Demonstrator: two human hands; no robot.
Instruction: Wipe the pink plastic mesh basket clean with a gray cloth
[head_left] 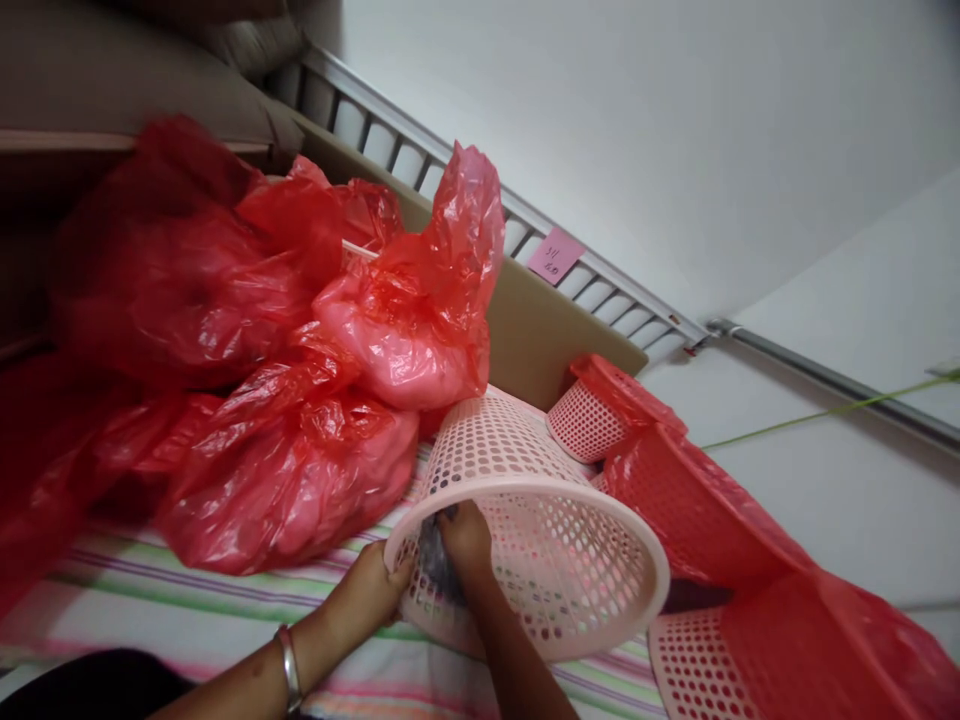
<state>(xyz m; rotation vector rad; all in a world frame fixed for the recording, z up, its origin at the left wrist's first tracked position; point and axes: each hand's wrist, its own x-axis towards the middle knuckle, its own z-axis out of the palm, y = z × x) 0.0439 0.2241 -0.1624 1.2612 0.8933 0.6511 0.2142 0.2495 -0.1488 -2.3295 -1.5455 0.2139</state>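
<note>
A pale pink perforated plastic basket lies tipped on its side, with its wide mouth facing me. My left hand is closed on the left part of its rim, and a silver bangle sits on that wrist. Reaching into the mouth, my right hand is closed on a crumpled grey cloth, pressed close to the inner left wall. Part of the cloth is hidden behind my fingers. Beneath the basket is a striped sheet in white, green, purple and pink.
Several full red plastic bags are heaped at the left. On the right stand more pink baskets with red plastic bags over them. Behind are a tan board, a white railing with a pink note, and a metal pole.
</note>
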